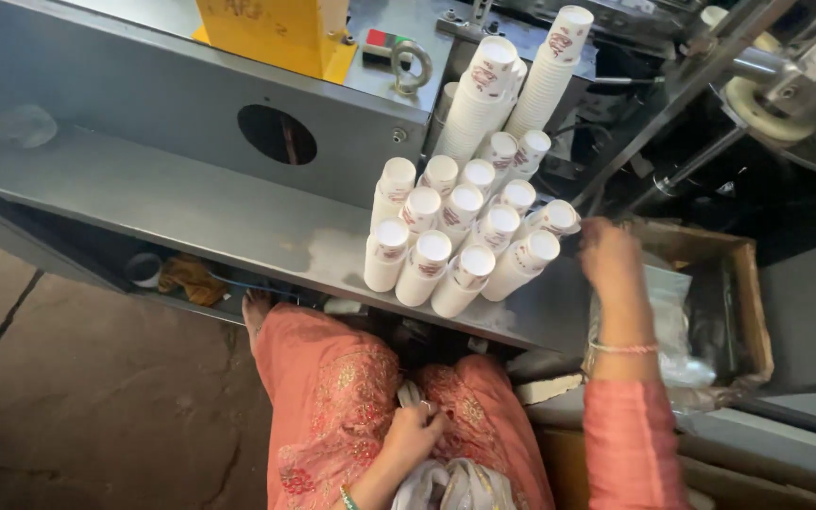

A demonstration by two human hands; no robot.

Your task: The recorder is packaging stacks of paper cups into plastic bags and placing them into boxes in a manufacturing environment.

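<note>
Reaching up from the lap, the right hand [608, 253] sits at the right edge of the machine's grey metal shelf [191, 212], fingers curled narrowly against the outermost stack of white paper cups [553, 219]; whether it truly grips that stack or only touches it cannot be told, since the hand is blurred. Low in the head view, the left hand [414, 433] rests on the lap, fingers closed on a pale plastic bag [450, 484] bunched over the pink embroidered clothing [332, 406].

On the shelf, a cluster of upturned cup stacks [450, 236] stands tilted toward the shelf's front edge, packed side by side and touching. Behind them, two tall cup columns [512, 90] lean against the machine body, near a round hole [277, 134] in its panel. Right of the shelf, a wooden box [710, 283] lined with clear plastic stands just below the right hand.

By my judgement, the step in hand is gathering cup stacks off the shelf; a firm grasp around one whole stack, without toppling its neighbours, seems called for.
</note>
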